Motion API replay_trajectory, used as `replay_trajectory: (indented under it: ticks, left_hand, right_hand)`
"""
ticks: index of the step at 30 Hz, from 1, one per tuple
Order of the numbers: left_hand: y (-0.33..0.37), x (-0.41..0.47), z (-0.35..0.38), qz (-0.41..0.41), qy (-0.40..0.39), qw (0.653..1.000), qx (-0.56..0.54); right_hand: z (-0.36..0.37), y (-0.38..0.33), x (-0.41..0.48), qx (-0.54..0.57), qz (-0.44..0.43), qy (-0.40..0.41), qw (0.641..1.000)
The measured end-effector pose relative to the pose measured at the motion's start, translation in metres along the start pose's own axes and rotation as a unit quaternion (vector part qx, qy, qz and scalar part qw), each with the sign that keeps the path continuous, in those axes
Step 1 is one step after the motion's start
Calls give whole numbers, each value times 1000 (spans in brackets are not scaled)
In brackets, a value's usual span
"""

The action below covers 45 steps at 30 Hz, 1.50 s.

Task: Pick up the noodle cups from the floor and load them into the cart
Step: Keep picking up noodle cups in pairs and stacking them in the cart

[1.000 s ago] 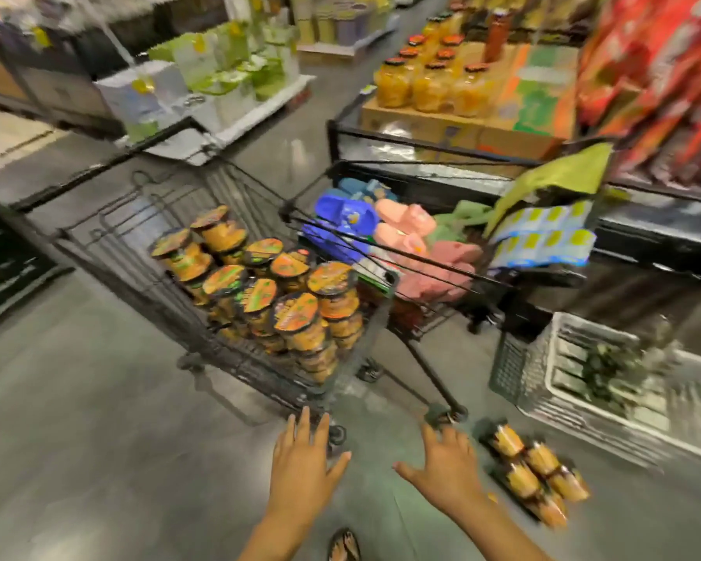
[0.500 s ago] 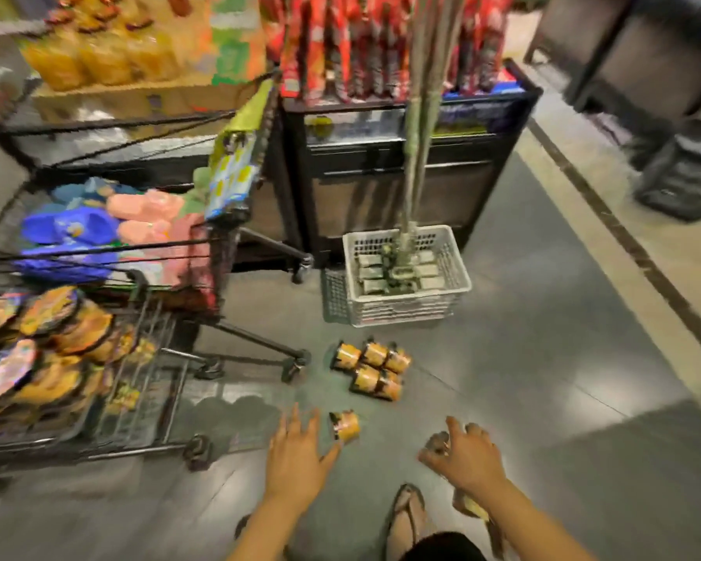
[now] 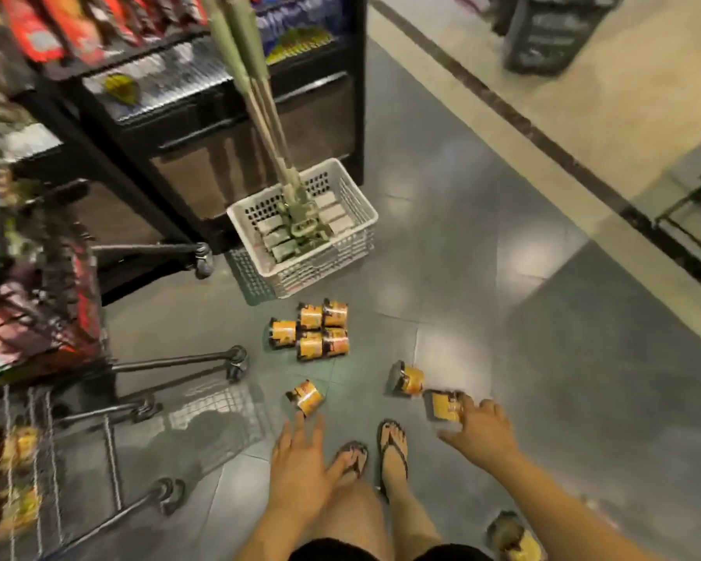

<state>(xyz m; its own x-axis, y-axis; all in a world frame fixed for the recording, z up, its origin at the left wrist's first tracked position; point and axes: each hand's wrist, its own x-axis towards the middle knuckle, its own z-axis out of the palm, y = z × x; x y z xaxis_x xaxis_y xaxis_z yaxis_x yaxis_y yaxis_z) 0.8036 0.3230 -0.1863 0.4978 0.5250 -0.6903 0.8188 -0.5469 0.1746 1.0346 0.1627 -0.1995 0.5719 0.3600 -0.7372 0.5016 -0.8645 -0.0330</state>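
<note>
While the left hand (image 3: pixel 300 459) hovers, fingers spread, just below one noodle cup (image 3: pixel 305 396) on the floor (image 3: pixel 482 204), the right hand (image 3: pixel 478 431) touches a second cup (image 3: pixel 444 404); whether it grips is unclear. The cart (image 3: pixel 112 455) stands at lower left.

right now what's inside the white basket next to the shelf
Flat grey mop heads lie in the white basket, with their long poles rising out of it. The bottom of the basket beneath them is covered.

5 noodle cups (image 3: pixel 312 332) cluster before the basket (image 3: pixel 325 266), right of the cart (image 3: pixel 37 459).
</note>
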Motion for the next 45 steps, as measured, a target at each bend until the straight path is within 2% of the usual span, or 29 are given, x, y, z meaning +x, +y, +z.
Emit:
replay_trajectory:
  ticks: [7,13,21,24,28,31,34,37,39,42,45]
  left_hand:
    - [12,86,34,95,-71,984,136]
    - [27,211,110,119,-60,982,134]
    - [49,416,293,173,-37,977,119]
    - [51,493,350,250,-1,965,84]
    - [50,584,384,378,35,924,52]
    - [51,609,390,410,32,911,2]
    - [49,614,398,405,13,913,-52]
    - [52,609,395,418,-7,907,-38]
    - [58,603,395,419,-9,907,-40]
    - [66,598,397,419,9,907,-38]
    - [76,600,389,451,86,888,28]
  right_hand:
    - [69,34,29,96,127,-57,986]
    - [146,71,115,129,173,-76,973]
    - [280,128,319,139,147,7,979]
    - [314,144,393,147,119,69,980]
    - [338,162,464,165,89,123,974]
    - [354,166,493,218,94,142,961]
    - [369,165,501,277,80,144,947]
    - [377,164,500,306,61,123,942]
    - [381,165,496,352,57,126,926]
    - [391,164,495,374,34,156,914]
    - [399,167,493,392,19,204,897]
